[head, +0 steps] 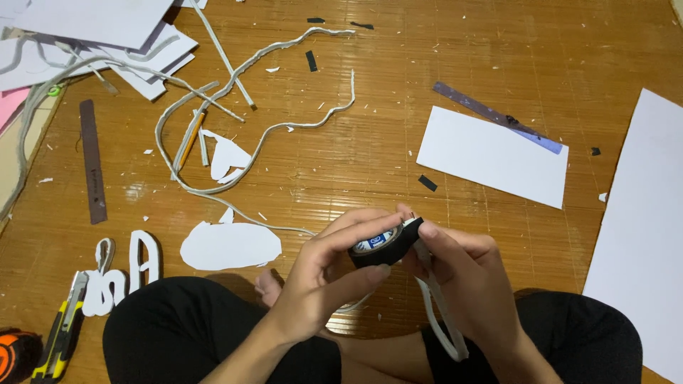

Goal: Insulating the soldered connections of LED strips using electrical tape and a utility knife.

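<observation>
Two hands meet over a small roll of black adhesive tape (384, 244), held just above the lap of a person sitting cross-legged on a woven bamboo floor mat (398, 107). The left hand (324, 274) cradles the roll from below and behind, thumb pressed to its lower edge, steadying it so the rim faces the other hand. The right hand (466, 274) pinches the roll's upper right edge with its fingertips — apparently at the tape's loose end, though that detail is too small to confirm — while a long white foam strip (442, 320) hangs down from under the same hand across the knee. Both hands are closed on the roll.

Around the person lie the leavings of cutting work: a rounded white foam offcut (229, 246) just left of the hands, white cut-out letter shapes (128, 274) further left, and a yellow-and-black utility knife (62, 331) beside the left knee. A white rectangular sheet (491, 156) rests ahead on the right with a translucent purple ruler (491, 114) across its far corner; a dark flat ruler (92, 160) and looping white trimmings (242, 92) lie well apart on the left.
</observation>
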